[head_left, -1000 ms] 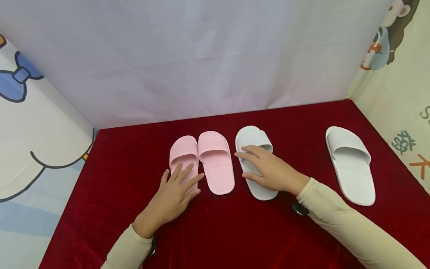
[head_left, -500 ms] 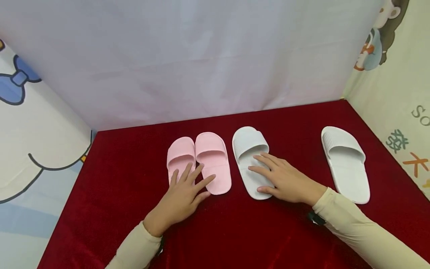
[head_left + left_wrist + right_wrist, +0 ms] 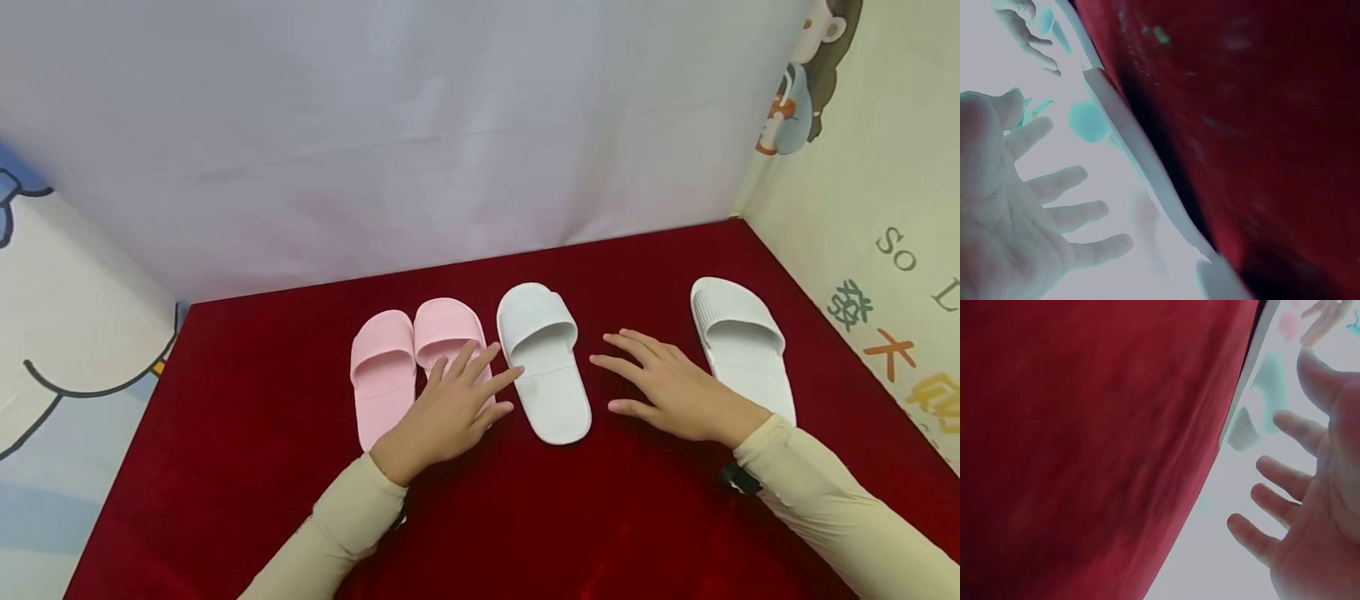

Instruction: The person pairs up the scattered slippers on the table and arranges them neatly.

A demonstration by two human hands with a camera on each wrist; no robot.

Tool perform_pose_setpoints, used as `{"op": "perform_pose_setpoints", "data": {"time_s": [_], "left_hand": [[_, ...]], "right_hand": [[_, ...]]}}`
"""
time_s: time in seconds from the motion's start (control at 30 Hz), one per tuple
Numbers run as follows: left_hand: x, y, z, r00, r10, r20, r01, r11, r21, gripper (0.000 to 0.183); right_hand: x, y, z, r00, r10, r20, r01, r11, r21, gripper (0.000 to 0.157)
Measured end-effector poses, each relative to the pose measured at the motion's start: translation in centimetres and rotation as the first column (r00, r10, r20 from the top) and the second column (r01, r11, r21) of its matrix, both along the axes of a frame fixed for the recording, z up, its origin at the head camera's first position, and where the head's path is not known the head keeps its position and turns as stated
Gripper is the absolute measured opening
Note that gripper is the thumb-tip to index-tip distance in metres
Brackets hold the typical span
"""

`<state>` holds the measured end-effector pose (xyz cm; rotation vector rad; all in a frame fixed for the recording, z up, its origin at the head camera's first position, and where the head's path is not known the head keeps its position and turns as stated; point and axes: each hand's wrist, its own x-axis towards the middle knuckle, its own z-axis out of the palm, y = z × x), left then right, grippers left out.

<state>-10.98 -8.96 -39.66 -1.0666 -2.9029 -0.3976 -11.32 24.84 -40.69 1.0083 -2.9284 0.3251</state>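
Two pink slippers lie side by side on the red cloth (image 3: 262, 400), a left one (image 3: 381, 375) and a right one (image 3: 444, 327). My left hand (image 3: 457, 400) rests flat, fingers spread, on the right pink slipper's heel part, its fingertips near the middle white slipper (image 3: 545, 371). My right hand (image 3: 663, 385) is open, palm down, over the cloth between that slipper and the second white slipper (image 3: 738, 342) at the right. It holds nothing. The wrist views are washed out and show only spread fingers of the left hand (image 3: 1054, 212) and of the right hand (image 3: 1291, 512).
A pale sheet (image 3: 420, 142) walls the back of the cloth. Cartoon-printed panels close the left side (image 3: 67, 333) and right side (image 3: 877, 192). Bare red cloth lies in front of the slippers and at the far left.
Both hands slid to the right. My left hand went from the left pink slipper to the right one. My right hand came off the middle white slipper onto the cloth.
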Motion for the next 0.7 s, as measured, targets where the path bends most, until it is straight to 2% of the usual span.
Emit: {"op": "perform_pose_setpoints", "data": {"time_s": [0.17,0.33,0.53,0.7], "left_hand": [[-1.6,1.9,0.4,1.0,-0.008,-0.003,0.008,1.0,-0.003,0.049],[-3.5,3.0,0.8,1.0,0.007,-0.015,-0.007,1.0,-0.01,0.052],[-5.3,4.6,1.4,0.999,0.039,-0.023,-0.04,0.999,-0.029,0.056],[-6.4,6.1,2.0,0.998,0.049,-0.049,-0.055,0.991,-0.123,0.058]], "right_hand": [[-0.4,2.4,0.7,0.999,-0.029,-0.038,0.028,0.999,-0.031,0.059],[-1.7,5.2,2.0,0.993,-0.106,-0.043,0.104,0.993,-0.054,0.056],[-3.2,8.7,2.4,0.977,-0.213,-0.013,0.212,0.976,-0.044,0.05],[-4.1,11.2,2.1,0.957,-0.285,0.061,0.287,0.957,-0.034,0.047]]}}
